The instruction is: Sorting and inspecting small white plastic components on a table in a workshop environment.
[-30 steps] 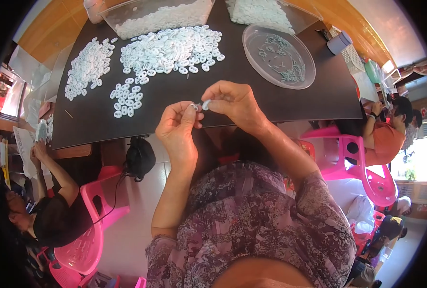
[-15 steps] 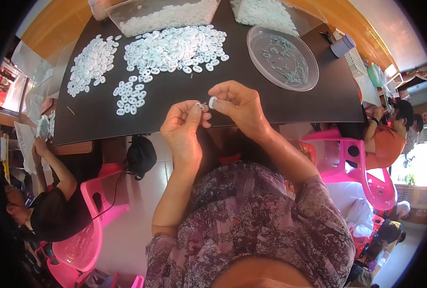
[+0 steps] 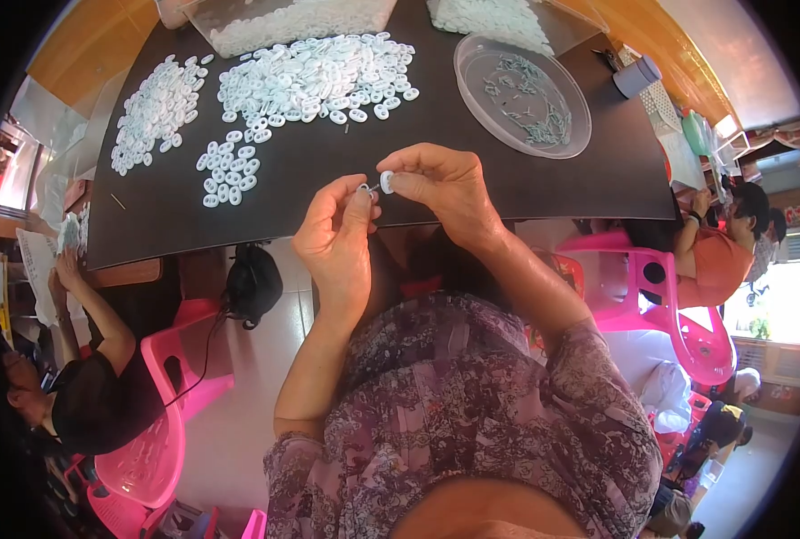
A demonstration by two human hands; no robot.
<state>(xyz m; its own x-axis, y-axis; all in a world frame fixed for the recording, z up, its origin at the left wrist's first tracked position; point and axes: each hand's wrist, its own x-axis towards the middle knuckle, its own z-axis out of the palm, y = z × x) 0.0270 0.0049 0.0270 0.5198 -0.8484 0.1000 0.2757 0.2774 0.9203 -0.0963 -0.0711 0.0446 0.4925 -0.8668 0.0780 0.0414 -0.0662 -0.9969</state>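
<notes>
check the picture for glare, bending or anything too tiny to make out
Head view: the window at right is mostly whited out; head view: edges of the table bend, picture corners go black; head view: the white piece in the right hand shows, but the bit in the left hand is too small to identify.

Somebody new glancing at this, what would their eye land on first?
Probably the broad heap of white oval pieces on the far side of the dark table. Next, near its front edge, the left hand pinching a small part and the right hand a white piece. Bright pink chairs stand out on both sides.
</notes>
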